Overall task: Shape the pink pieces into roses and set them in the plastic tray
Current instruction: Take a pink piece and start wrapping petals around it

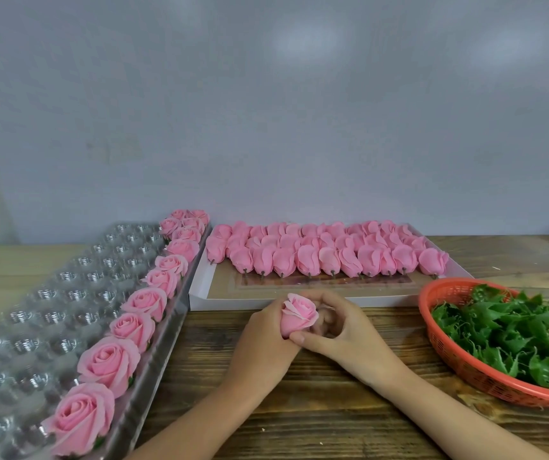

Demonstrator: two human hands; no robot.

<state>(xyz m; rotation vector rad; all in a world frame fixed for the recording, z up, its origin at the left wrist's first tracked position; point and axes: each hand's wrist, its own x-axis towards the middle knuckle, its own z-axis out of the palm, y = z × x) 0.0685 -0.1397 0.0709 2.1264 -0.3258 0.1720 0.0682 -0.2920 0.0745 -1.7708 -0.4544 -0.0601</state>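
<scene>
Two hands meet round a single rose (299,312) at the near middle of the wooden table (299,413). The left hand (263,340) wraps its curled fingers about the flower's lower half, and the right hand (346,336) presses its thumb at the base with its fingers curled behind the petals, so both hold the same bloom. Its outer petals stand only partly opened. The main risk I see is squeezing: the petals look thin and soft, and a tight left-hand grip could crease them or flatten the bud out of round. Pulling one petal back too hard with the right fingers could tear it or loosen it from the base, which is hidden inside the hands. The plastic tray (50,313) lies to the left, with finished roses (108,360) filling the row along its right edge. A new flower would go into a bare cup left of that row, so a careless reach across could brush and dent those blooms, and a rose set crooked might tip over. The light tray may also slide if pushed. At the far side, unshaped pink pieces (326,257) crowd a white box (200,293), and a red basket (445,353) of green leaves (515,333) sits near the right forearm, which could knock it.
</scene>
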